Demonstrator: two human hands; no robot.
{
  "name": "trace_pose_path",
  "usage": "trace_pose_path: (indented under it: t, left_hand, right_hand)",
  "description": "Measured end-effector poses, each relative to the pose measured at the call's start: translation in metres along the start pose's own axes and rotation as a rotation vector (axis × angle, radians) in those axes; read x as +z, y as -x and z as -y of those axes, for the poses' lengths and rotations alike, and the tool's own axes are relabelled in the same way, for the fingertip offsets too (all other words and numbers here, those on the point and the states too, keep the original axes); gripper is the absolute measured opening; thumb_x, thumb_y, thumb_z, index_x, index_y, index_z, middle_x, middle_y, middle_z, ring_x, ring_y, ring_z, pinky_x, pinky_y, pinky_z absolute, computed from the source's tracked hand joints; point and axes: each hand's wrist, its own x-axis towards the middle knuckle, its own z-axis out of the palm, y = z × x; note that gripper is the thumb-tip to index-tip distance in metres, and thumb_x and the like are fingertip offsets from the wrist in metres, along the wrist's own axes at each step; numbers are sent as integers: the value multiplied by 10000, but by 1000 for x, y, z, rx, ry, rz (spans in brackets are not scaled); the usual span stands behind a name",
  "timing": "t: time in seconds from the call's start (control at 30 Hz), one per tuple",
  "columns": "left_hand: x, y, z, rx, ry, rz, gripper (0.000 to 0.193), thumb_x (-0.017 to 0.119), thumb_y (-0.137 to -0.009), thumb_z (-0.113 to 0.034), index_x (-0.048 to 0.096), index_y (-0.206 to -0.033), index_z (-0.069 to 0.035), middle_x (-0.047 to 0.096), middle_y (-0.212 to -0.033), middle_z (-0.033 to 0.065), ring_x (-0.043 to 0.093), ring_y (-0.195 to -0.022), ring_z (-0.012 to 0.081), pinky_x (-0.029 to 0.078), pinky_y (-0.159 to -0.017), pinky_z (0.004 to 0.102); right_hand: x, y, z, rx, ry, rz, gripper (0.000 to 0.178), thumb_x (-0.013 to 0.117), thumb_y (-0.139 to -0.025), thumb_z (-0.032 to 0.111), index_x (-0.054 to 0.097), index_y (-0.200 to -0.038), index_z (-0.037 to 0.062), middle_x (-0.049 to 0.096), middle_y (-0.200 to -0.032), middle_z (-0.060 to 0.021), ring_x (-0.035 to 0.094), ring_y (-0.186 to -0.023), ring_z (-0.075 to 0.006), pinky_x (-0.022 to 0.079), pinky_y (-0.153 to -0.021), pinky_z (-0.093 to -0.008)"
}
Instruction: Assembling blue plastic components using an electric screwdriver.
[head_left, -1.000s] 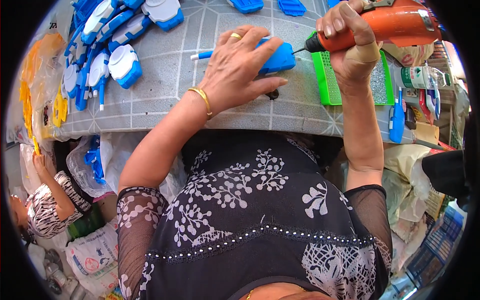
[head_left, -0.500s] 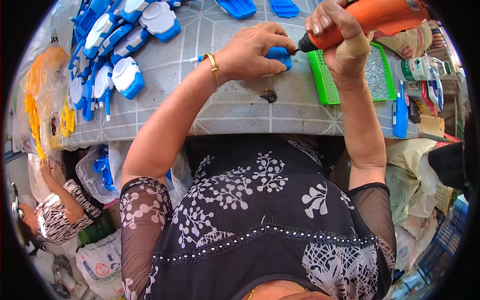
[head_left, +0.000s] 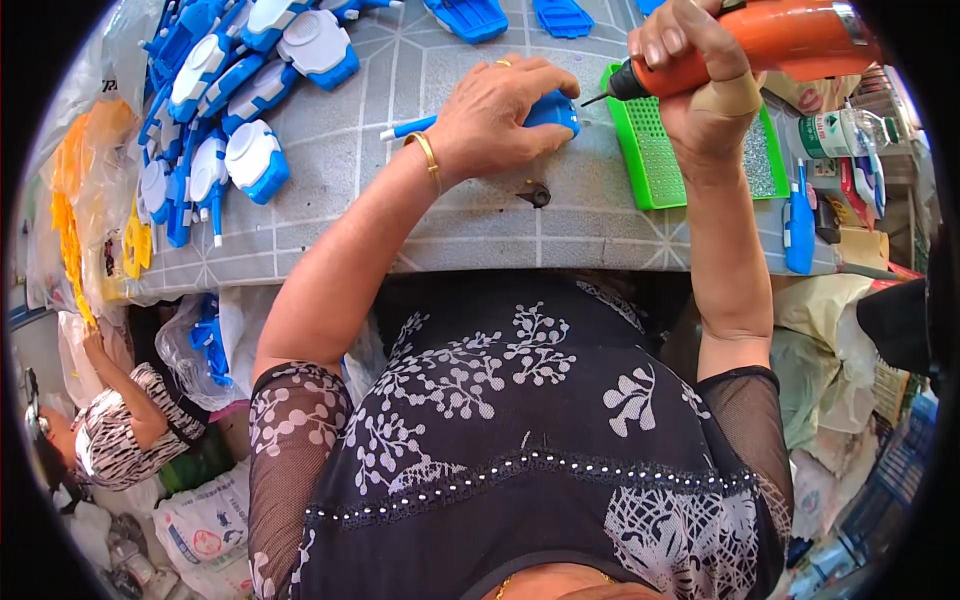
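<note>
My right hand (head_left: 708, 110) is wrapped round an orange electric screwdriver (head_left: 800, 42). Its thin bit points left, a short way off the blue plastic casing (head_left: 555, 108) under my left hand (head_left: 490, 118). That hand grips the casing between thumb and fingers against the table; a blue stem with a white tip sticks out past my wrist. Beneath my right wrist is a green tray (head_left: 655, 199), with a perforated section on its left and many small silvery screws on its right. Nearer me lies a small black piece (head_left: 536, 194), too small to name.
Blue-and-white plastic units (head_left: 205, 70) are heaped at the left, and blue shells (head_left: 468, 18) lie at the far edge. A blue piece (head_left: 800, 228) and a clear bottle (head_left: 835, 135) are on the right. Another person (head_left: 125, 415) is at the lower left, beside plastic bags.
The screwdriver has pulled back to the right, its bit leaving the casing's edge. My left hand still holds the casing, shifted slightly left.
</note>
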Motion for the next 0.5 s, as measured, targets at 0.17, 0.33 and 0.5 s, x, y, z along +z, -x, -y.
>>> trace_pose_path:
  t: [0.17, 0.33, 0.5]
  left_hand:
    - [-6, 0, -6, -96, 26, 29, 468, 786, -803, -258, 648, -1208, -68, 701, -1127, 155, 649, -1053, 363, 497, -941, 438]
    - [-3, -1, -5, -114, 33, 11, 472, 798, -793, -262, 653, -1198, -68, 702, -1108, 166, 653, -1041, 361, 500, -935, 433]
    - [-3, 0, -6, -116, 26, 3, 474, 806, -791, -263, 653, -1196, -70, 702, -1102, 167, 655, -1026, 361, 504, -927, 428]
  right_hand:
    - [1, 3, -6, 12, -10, -25, 225, 718, -888, 155, 496, -916, 124, 498, -678, 1, 543, -579, -136, 505, -635, -316]
    - [2, 4, -7, 6, 12, -28, 235, 726, -877, 156, 502, -941, 125, 507, -691, -1, 562, -591, -145, 514, -635, -323]
    - [2, 3, -11, 20, -18, -32, 245, 732, -874, 158, 504, -955, 124, 509, -692, -2, 561, -584, -142, 515, -635, -321]
